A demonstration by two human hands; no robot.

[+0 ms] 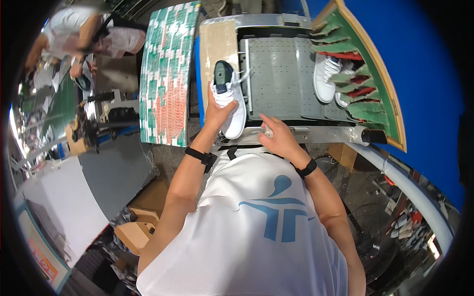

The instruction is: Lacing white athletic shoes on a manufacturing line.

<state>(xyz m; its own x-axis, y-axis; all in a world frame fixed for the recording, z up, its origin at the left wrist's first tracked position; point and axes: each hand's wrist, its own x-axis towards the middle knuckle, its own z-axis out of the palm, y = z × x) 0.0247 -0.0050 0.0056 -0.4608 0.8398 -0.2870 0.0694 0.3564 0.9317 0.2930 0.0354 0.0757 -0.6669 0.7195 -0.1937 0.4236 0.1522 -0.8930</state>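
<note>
Here, the white shoe [232, 98] is sitting in the person's left hand [217, 114], with its dark inside facing up. The fingers are wrapping under and around the heel end, and the toe end is pointing away from them, just past the fingertips, over the near edge of the grey belt with little holes [281, 74]. The right hand [279, 138] is resting just beside the shoe, on the metal edge in front of the belt. Its fingers are pinching something small and pale; it is too small to tell what it is. A thin white lace is hanging loose near those fingers.

Farther out from the fingers, two more white shoes [328, 76] are lying on the belt under green and red flaps [355, 84].

The shoe is being held at one end only, so it could tip and slip out. The loose lace could catch on the belt edge.
</note>
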